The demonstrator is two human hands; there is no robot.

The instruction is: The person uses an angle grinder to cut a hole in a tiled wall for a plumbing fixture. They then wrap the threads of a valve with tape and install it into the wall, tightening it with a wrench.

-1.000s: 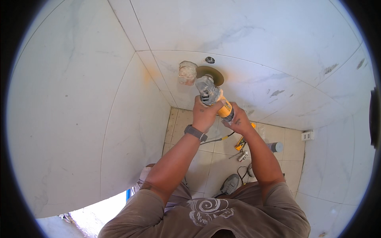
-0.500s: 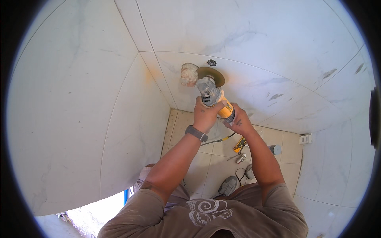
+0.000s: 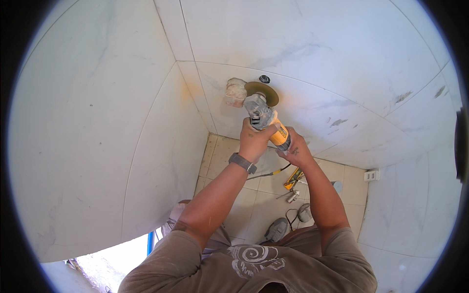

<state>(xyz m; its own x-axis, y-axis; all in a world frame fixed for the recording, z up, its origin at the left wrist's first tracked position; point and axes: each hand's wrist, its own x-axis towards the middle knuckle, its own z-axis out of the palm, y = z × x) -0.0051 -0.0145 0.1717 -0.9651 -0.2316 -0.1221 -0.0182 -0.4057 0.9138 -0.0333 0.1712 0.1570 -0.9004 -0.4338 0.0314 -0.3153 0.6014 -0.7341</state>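
Observation:
An angle grinder [image 3: 278, 131] with a yellow body and a dusty grey head is held up in front of the far marbled wall. My left hand [image 3: 254, 140] is wrapped round the body just behind the head. Around its rear end, my right hand [image 3: 296, 147] is closed. The greenish-brown disc [image 3: 266, 92] is at the wall, its left edge at or close to a rough whitish lump [image 3: 236, 92] that sticks out there; exact contact cannot be made out. Just above the disc is a dark round hole [image 3: 264, 78].
Marbled panels [image 3: 88, 146] enclose me at the left, front and right. On the tiled floor [image 3: 234, 188] lie a yellow tool [image 3: 292, 179], a silver metal piece [image 3: 292, 197] and the grinder's cable [image 3: 266, 174]. A white socket box [image 3: 372, 176] is low on the right wall.
The view has shifted slightly, so the wall and floor items sit a little differently. Both hands keep their hold on the angle grinder, and its disc stays beside the lump.

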